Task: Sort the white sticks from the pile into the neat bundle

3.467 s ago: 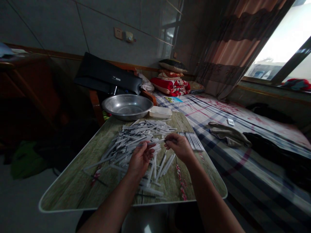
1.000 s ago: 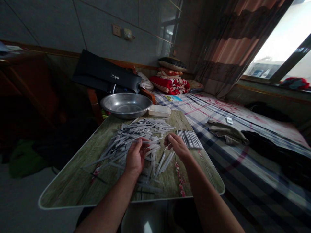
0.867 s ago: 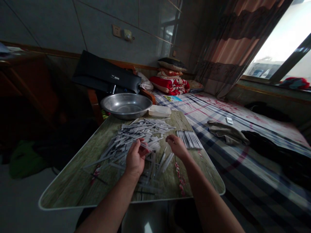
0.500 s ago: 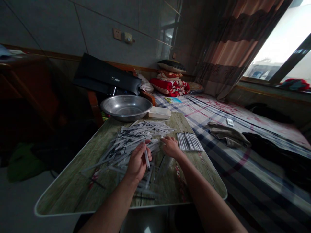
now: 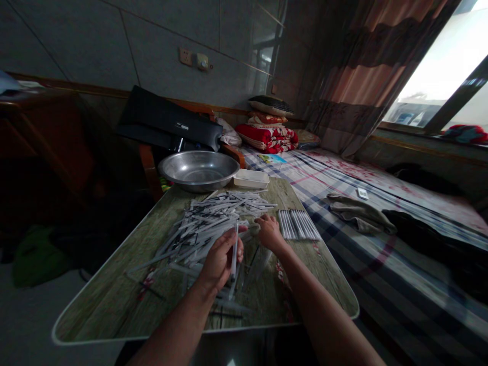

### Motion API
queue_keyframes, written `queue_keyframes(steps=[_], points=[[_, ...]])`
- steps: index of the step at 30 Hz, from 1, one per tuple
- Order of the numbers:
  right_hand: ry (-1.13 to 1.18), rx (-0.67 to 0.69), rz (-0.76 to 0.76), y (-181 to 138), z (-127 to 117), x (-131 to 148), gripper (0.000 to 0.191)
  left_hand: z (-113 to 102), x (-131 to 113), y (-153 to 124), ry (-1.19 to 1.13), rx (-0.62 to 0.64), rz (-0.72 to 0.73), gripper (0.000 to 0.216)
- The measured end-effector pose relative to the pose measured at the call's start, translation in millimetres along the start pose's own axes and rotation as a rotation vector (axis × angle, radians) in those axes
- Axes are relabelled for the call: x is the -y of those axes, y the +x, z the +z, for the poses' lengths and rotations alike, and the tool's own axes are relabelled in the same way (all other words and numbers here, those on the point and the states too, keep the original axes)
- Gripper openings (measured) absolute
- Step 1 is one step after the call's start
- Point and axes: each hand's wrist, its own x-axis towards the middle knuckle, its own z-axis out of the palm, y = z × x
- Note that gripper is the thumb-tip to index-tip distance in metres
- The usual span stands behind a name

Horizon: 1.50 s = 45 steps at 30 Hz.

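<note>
Head view, near to far. Surface (image 5: pixel 102 307), wood-patterned, pale rim; thin dark stick (image 5: pixel 229 316) lying by its near edge. Left hand (image 5: pixel 218 259): thumb and fingers folded around one white tube (image 5: pixel 235 251), its far end tipped up, above the surface. Right hand (image 5: pixel 270 233): fingers curled, just apart from the left hand; whether anything is pinched there cannot be told. Tube, as judged: light, stiff, probably smooth plastic, apt to roll or slip; best gripped lightly at mid-barrel. Row of tubes (image 5: pixel 299 224), side by side, just beyond the right hand. Heap of tubes (image 5: pixel 211 219), loose, crisscrossed, left of the row. Farther: shallow white tray (image 5: pixel 251 184); metal basin (image 5: pixel 202 170); bed (image 5: pixel 320 175); folded red bedding (image 5: pixel 265 137).
</note>
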Motion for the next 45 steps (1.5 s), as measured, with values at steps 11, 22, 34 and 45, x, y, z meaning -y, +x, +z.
queue_keyframes(steps=[11,22,34,45], points=[[0.754,-0.214,0.016,-6.1,-17.2,-16.0,0.015,-1.9,6.0,0.1,0.053,0.030,-0.032,0.034],[1.625,-0.094,0.012,-36.6,-52.0,21.5,0.033,5.0,4.8,-5.3,0.187,0.077,-0.117,0.040],[1.399,-0.009,-0.091,-38.4,-47.8,26.5,0.029,3.4,8.1,-5.5,0.279,0.135,-0.118,0.034],[1.112,0.041,-0.200,-47.6,-58.6,23.8,0.022,-1.2,14.5,-2.0,0.448,0.188,-0.057,0.034]])
